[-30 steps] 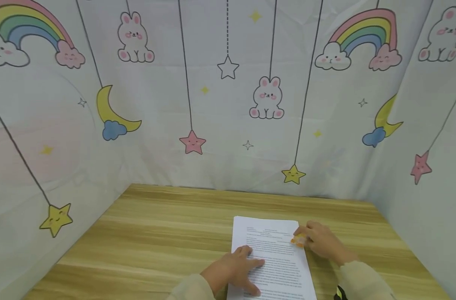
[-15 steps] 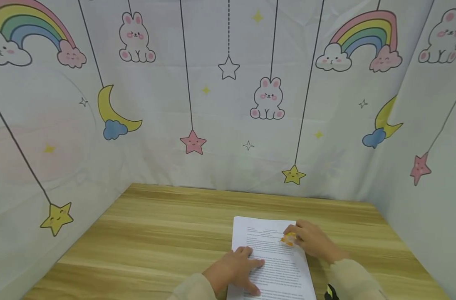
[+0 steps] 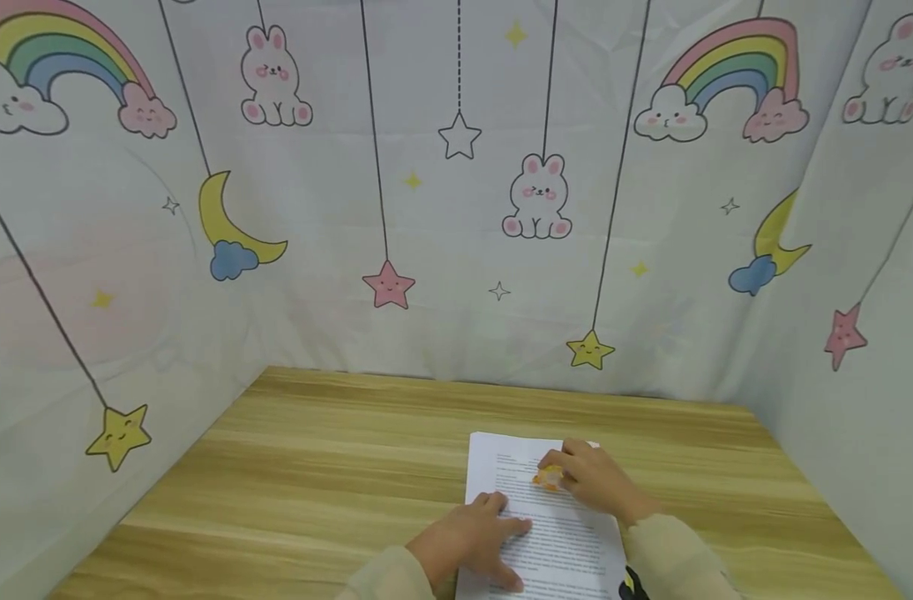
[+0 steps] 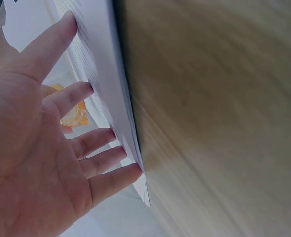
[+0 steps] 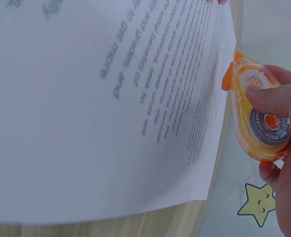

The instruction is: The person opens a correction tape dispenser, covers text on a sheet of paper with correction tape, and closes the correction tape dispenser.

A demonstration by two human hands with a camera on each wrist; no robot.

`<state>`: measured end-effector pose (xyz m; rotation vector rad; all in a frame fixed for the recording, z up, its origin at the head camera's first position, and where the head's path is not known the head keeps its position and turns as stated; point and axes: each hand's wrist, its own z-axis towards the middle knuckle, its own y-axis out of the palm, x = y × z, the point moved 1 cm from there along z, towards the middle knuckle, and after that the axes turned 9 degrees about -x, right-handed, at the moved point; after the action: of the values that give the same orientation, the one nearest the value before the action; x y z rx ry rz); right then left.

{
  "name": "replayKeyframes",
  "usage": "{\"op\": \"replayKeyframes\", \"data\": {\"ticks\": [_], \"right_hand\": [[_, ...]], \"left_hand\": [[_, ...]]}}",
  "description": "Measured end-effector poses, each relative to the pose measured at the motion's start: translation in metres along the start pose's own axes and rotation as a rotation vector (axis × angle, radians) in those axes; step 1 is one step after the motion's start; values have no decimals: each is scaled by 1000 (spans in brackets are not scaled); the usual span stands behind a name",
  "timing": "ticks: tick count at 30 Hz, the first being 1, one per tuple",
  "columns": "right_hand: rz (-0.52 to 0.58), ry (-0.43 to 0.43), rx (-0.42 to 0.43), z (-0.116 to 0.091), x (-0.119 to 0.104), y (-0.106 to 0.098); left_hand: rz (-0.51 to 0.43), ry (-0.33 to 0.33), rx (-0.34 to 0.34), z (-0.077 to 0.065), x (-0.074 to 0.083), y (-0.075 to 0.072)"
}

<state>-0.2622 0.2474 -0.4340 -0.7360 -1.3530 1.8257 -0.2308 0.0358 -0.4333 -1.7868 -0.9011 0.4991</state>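
So we've got a clear orange tape dispenser (image 5: 259,116) over the upper part of the paper (image 3: 550,546); we can't tell if its tip actually touches the page. The right hand (image 3: 597,482) has it pinched, thumb (image 5: 271,98) flat on one side, and comes in from the paper's right. Then there's the left hand (image 3: 475,537) at the paper's left edge, fingers spread and loose, fingertips resting on the printed page and gripping nothing. Looks like a few sheets stacked up, going by the edge in the left wrist view. Pale sleeves (image 3: 677,560) on both arms. Under the paper we've got a wood-grain table (image 3: 314,475), and beyond it and to both sides a white backdrop (image 3: 441,342) with bunnies, stars, moons and rainbows.
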Motion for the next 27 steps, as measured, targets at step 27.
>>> {"op": "replayKeyframes", "data": {"ticks": [27], "right_hand": [[-58,12,-83,42,-39,15]], "left_hand": [[61,24,26,-2,-1,1]]}}
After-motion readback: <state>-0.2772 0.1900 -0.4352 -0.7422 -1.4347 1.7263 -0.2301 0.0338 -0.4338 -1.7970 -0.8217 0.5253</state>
